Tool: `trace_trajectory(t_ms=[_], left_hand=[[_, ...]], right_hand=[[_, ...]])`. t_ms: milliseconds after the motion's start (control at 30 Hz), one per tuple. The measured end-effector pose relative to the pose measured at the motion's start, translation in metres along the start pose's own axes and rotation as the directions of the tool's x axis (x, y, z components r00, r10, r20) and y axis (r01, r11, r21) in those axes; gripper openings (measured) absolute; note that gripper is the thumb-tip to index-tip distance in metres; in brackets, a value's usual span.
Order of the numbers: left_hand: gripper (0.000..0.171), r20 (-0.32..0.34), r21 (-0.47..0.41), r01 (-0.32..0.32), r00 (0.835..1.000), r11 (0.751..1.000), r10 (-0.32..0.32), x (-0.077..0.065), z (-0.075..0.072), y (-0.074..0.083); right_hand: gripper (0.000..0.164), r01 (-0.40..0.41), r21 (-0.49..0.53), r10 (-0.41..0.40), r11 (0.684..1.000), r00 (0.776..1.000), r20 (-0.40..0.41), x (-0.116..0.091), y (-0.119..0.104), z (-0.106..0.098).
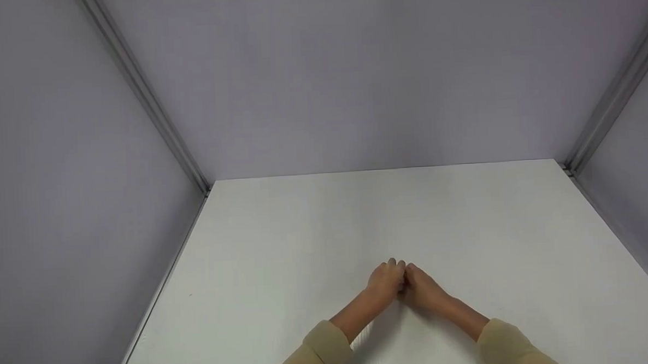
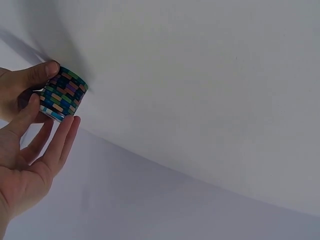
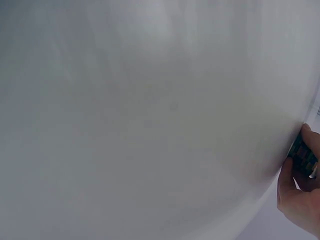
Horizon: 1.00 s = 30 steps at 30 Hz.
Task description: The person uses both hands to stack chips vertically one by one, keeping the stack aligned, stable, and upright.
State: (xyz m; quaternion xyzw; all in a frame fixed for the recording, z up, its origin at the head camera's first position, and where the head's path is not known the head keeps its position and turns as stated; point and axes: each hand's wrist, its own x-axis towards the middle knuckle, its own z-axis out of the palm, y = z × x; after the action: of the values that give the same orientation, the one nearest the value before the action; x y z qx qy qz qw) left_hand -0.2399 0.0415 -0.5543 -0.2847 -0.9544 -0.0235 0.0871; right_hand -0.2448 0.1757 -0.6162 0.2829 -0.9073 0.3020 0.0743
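Between my two hands is a small, short cylinder-like piece with a multicoloured brick pattern (image 2: 64, 92), possibly a roll of patterned tape. My left hand (image 1: 384, 282) holds it by the thumb and fingertips, seen from below in the left wrist view. My right hand (image 1: 424, 293) grips its other side, with a thumb lying on its edge. In the right wrist view the patterned piece (image 3: 303, 157) shows only partly at the right border. From the head view the hands hide it. Both hands are close together, fingertips nearly meeting.
A white tabletop (image 1: 282, 233) spreads under the hands. Grey panels stand around it: a back wall (image 1: 352, 82), a left wall (image 1: 72, 187) and a right wall (image 1: 641, 179), joined by metal corner posts. A tiny dark mark (image 1: 191, 294) lies on the table's left.
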Motion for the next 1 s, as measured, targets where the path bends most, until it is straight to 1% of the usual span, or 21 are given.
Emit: trace_trajectory(t_ms=[100, 200, 300, 367, 467, 533, 667, 800, 933, 1000], left_hand=[[0.016, 0.003, 0.007, 0.008, 1.0, 1.0, -0.008, -0.001, 0.0, 0.001], [0.019, 0.009, 0.018, 0.02, 1.0, 1.0, -0.02, -0.001, 0.001, 0.003], [0.023, 0.01, 0.026, 0.037, 0.999, 0.999, -0.037, -0.001, 0.002, 0.004], [0.025, 0.013, 0.016, 0.054, 0.998, 0.998, -0.054, -0.001, 0.003, 0.006], [0.022, 0.029, -0.028, 0.086, 0.996, 0.996, -0.086, 0.0, 0.003, 0.007], [0.019, 0.038, -0.057, 0.114, 0.993, 0.992, -0.112, 0.001, 0.004, 0.008], [0.016, 0.049, -0.08, 0.165, 0.986, 0.983, -0.162, 0.002, 0.006, 0.009], [0.019, 0.072, -0.099, 0.211, 0.976, 0.973, -0.204, 0.004, 0.007, 0.011], [0.024, 0.126, -0.118, 0.267, 0.959, 0.957, -0.252, 0.005, 0.009, 0.012], [0.023, 0.148, -0.123, 0.29, 0.951, 0.949, -0.272, 0.007, 0.01, 0.014]], right_hand=[[0.026, 0.041, -0.048, -0.042, 0.998, 0.999, -0.028, 0.0, 0.0, 0.001], [0.027, 0.043, -0.055, -0.045, 0.998, 0.998, -0.037, 0.0, -0.001, 0.0], [0.028, 0.002, -0.008, -0.002, 1.0, 1.0, -0.012, 0.0, -0.002, -0.001], [0.027, -0.018, 0.027, 0.018, 0.999, 1.0, 0.009, -0.001, -0.002, -0.003], [0.027, -0.024, 0.086, 0.022, 0.996, 0.999, 0.032, -0.002, -0.002, -0.005], [0.026, -0.01, 0.102, 0.007, 0.995, 1.0, 0.03, -0.002, -0.002, -0.006], [0.028, -0.002, 0.089, 0.0, 0.996, 1.0, 0.027, -0.003, -0.002, -0.007], [0.03, -0.03, 0.068, 0.027, 0.997, 0.999, 0.035, -0.002, -0.002, -0.007], [0.032, -0.06, 0.075, 0.056, 0.995, 0.997, 0.048, -0.001, -0.002, -0.006], [0.031, -0.046, 0.068, 0.043, 0.997, 0.998, 0.041, -0.002, -0.002, -0.006]])
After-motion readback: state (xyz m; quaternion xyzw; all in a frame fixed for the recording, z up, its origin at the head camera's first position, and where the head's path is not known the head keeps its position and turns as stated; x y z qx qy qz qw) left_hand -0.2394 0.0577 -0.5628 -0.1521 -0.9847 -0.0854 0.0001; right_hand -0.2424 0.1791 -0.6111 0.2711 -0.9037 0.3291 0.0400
